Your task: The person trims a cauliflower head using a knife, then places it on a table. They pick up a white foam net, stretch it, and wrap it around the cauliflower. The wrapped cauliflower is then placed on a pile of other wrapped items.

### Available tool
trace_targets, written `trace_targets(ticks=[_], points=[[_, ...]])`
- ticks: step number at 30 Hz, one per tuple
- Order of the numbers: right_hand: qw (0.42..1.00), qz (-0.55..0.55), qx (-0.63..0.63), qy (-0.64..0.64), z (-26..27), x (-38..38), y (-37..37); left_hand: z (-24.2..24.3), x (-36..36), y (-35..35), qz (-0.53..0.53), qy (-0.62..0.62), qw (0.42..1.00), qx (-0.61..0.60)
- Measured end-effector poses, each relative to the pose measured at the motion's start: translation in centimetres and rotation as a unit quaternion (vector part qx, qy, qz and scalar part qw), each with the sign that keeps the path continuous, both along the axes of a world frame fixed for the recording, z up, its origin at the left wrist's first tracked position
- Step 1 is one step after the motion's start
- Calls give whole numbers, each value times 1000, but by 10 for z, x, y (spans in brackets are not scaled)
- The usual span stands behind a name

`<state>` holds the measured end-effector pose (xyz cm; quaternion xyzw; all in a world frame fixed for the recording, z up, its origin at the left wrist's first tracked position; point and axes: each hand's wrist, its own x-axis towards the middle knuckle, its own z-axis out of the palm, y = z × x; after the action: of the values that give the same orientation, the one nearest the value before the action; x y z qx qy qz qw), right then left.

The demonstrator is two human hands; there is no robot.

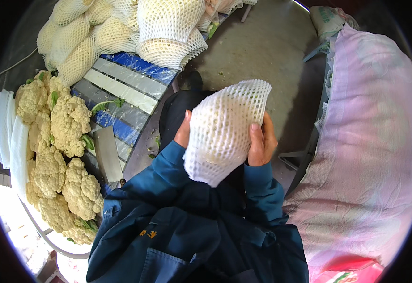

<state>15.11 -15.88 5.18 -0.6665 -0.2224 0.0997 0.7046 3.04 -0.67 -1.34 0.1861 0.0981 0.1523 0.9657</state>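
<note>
A cauliflower head in a white foam net sleeve (223, 131) is held between my two hands above my lap. My left hand (183, 130) presses against its left side, the fingers partly hidden behind the net. On the right side, my right hand (261, 141) grips it with the thumb on the front. Bare cauliflower heads (70, 123) are heaped on the slatted table (121, 85) to the left. Beside them lies a cleaver (108, 155) with a broad metal blade. Netted cauliflowers (75, 39) are piled at the table's far end.
White foam net sleeves (19, 152) lie stacked at the table's outer left edge. A pink patterned cloth (365, 141) covers a long surface on the right. Past its far end stands a filled sack (326, 23). Leaf scraps lie on the table and floor.
</note>
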Motion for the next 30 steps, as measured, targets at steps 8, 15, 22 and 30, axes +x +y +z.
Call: trace_targets(ticks=[8,15,22,30], points=[[999,18,-33,-36,-5,-13,-39,11,8,10,-71,57,992,92],[997,-49,45,42,-24,-37,-57,21,23,34,-89,136,964,210],[993,-22,-32,107,-32,-34,-39,-7,-6,97,34,177,916,357],[997,4,-31,76,-44,5,-55,3,-58,96,124,325,849,398]])
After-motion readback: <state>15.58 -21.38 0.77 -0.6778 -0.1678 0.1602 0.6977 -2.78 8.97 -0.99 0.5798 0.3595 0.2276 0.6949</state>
